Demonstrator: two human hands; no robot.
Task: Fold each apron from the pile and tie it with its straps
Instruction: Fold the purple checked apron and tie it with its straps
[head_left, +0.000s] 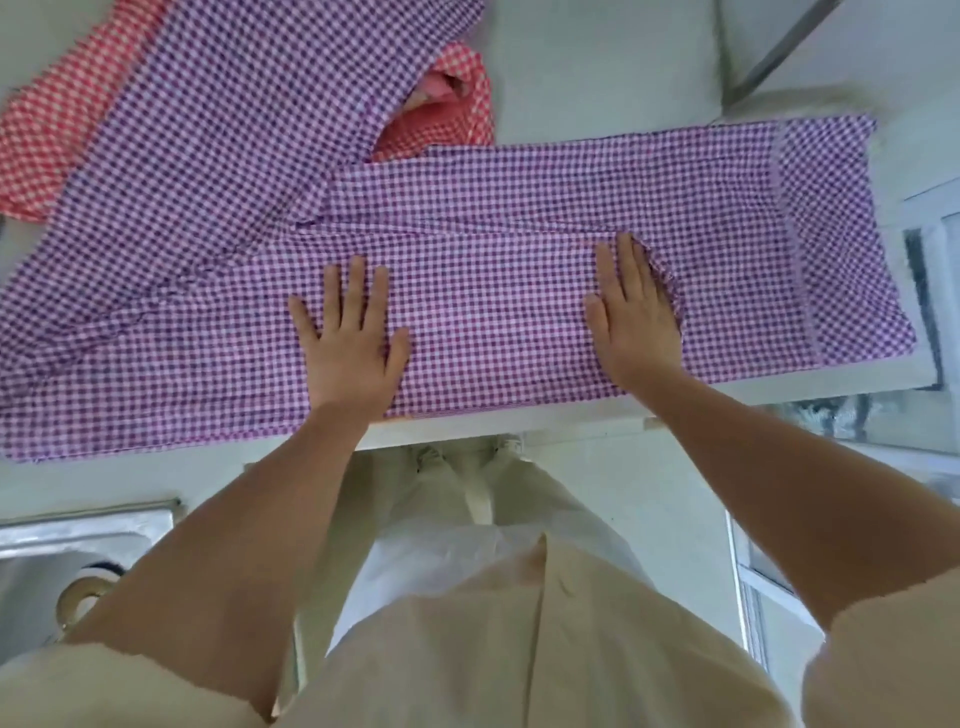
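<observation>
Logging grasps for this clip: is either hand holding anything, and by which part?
Nothing is gripped. The left hand and right hand press flat on the folded purple apron.

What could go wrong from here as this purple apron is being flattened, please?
The folded purple apron lies right along the near edge of the table, so a forward or sideways push may slide it off. Fabric bunches beside the right hand, possibly pressing in a crease.
</observation>
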